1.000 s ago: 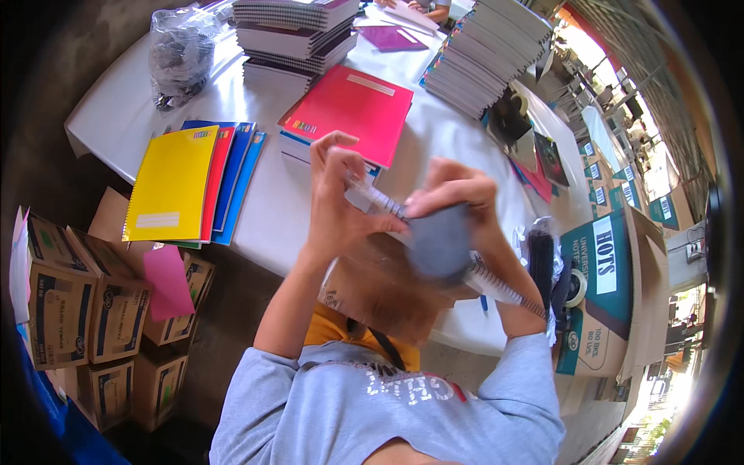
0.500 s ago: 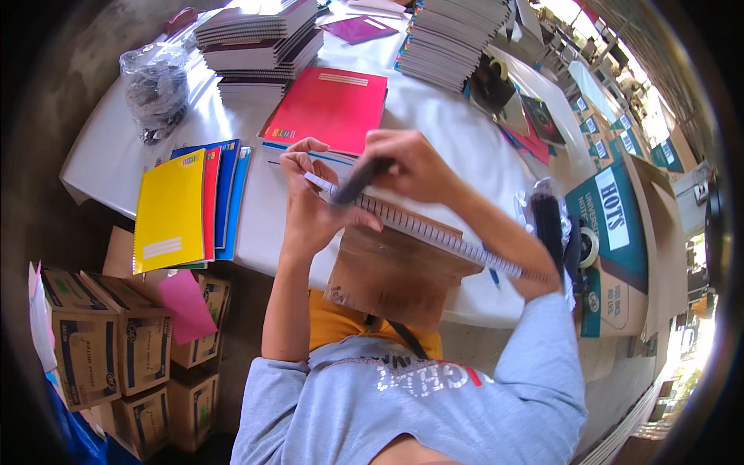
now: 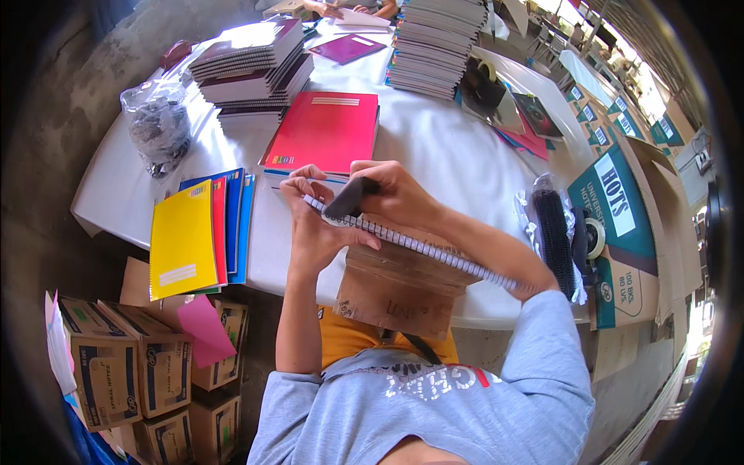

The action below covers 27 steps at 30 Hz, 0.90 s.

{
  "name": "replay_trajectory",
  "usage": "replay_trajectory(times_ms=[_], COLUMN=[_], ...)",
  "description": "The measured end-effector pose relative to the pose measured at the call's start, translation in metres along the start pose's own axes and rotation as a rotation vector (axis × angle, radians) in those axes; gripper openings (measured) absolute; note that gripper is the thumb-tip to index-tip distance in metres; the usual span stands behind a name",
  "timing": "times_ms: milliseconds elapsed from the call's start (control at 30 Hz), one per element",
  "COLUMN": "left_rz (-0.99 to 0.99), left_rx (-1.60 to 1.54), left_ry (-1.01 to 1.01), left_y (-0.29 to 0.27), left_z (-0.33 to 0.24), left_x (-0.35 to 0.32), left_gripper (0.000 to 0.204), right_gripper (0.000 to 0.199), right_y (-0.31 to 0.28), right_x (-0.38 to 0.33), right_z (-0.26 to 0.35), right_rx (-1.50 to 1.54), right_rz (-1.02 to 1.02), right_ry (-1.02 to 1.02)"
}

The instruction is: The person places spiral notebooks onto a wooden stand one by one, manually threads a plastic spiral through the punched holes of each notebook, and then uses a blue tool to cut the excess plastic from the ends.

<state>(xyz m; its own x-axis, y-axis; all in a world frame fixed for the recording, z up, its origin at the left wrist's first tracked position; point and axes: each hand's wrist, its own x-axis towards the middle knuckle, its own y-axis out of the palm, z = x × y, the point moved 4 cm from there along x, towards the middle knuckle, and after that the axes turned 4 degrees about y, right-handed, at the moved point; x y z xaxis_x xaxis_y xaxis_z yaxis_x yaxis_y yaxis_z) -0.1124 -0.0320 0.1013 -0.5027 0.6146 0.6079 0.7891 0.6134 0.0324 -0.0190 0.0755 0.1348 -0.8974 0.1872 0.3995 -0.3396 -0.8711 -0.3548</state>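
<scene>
A spiral-bound notebook [image 3: 434, 249] is tilted edge-up in front of me, its row of coil loops running from upper left to lower right. At its upper left end my left hand [image 3: 314, 225] grips the bound edge between thumb and fingers. My right hand [image 3: 399, 194] is closed around a dark, thick-handled tool [image 3: 352, 197] whose end reaches the coil beside my left fingers; the tool's exact kind is not clear. My right forearm lies along the notebook and covers part of it. Folded brown cardboard [image 3: 395, 291] rests below the notebook at the table's near edge.
A pile topped by a red notebook [image 3: 325, 132] lies just beyond my hands. Fanned notebooks [image 3: 184, 240] sit left, near a bag of black coils [image 3: 157, 128]. Tall notebook stacks [image 3: 430, 46] stand farther back. Black coils [image 3: 552, 232] and cartons [image 3: 620, 225] are at right.
The view has shifted, so the table shows lower in the picture. My right hand and the dark tool have tilted and moved slightly toward the notebook's left end. My left hand keeps its hold.
</scene>
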Motion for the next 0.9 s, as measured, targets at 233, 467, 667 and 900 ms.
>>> replay_trajectory(times_ms=[233, 467, 667, 900], left_rz=[0.006, -0.272, -0.726, 0.098], left_rx=[-0.49, 0.247, -0.018, 0.483], left_ry=[-0.097, 0.257, 0.551, 0.566], left_y=[0.003, -0.03, -0.052, 0.072], left_z=[-0.002, -0.053, -0.146, -0.097], left_x=[-0.007, 0.014, 0.03, -0.082], left_gripper=[0.031, 0.008, 0.015, 0.029], right_gripper=[0.027, 0.085, 0.076, 0.064], right_y=[-0.121, -0.104, -0.046, -0.027], right_x=[-0.07, -0.255, -0.321, -0.296], right_z=[-0.078, -0.047, -0.06, -0.051], right_rx=[-1.271, -1.048, -1.148, -1.272], right_rz=[-0.189, -0.489, -0.583, -0.591], right_ry=[0.634, 0.942, 0.999, 1.055])
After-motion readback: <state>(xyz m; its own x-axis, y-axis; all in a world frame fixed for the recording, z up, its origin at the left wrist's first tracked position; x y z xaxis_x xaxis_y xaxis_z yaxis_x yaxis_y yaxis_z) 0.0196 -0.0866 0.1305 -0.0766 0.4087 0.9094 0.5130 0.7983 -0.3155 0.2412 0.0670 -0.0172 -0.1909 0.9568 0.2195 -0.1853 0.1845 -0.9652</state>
